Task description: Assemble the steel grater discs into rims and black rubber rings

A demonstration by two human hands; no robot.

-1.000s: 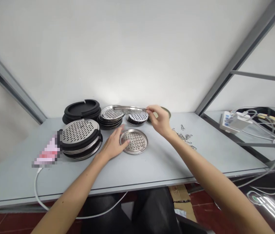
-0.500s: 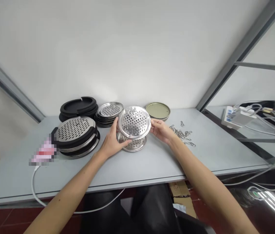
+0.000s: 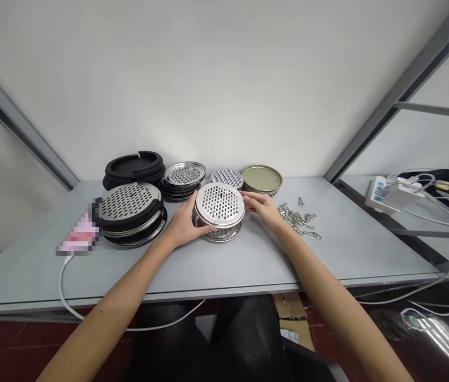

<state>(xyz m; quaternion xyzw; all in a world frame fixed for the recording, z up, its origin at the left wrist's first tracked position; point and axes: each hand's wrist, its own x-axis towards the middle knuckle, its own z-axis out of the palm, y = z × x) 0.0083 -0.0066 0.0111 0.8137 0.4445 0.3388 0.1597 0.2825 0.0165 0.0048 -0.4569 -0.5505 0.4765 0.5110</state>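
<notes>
A round metal grater plate (image 3: 220, 203), pierced with rows of slots, is held low over the table between my hands. My left hand (image 3: 186, 223) grips its left edge, with the thumb along the front rim. At the right edge, my right hand (image 3: 262, 209) has its fingers closed on the rim. Directly beneath lies a second metal grater plate (image 3: 224, 236), mostly covered by the held one; whether the two touch, I cannot tell. Behind them sits a small round grater disc with a raised grid pattern (image 3: 227, 178).
Black-rimmed grater plates (image 3: 129, 204) are stacked at left, with black rings (image 3: 134, 165) behind. More metal grater plates (image 3: 184, 175) and green round lids (image 3: 263, 179) stand near the wall. Metal clips (image 3: 298, 218) lie at right. A white cable (image 3: 62, 281) crosses the front edge.
The held grater plate has come down and tilted flatter, showing a smoother slotted face. Both hands stay at its edges. The view has shifted slightly, and the small grid-patterned disc behind is now uncovered.
</notes>
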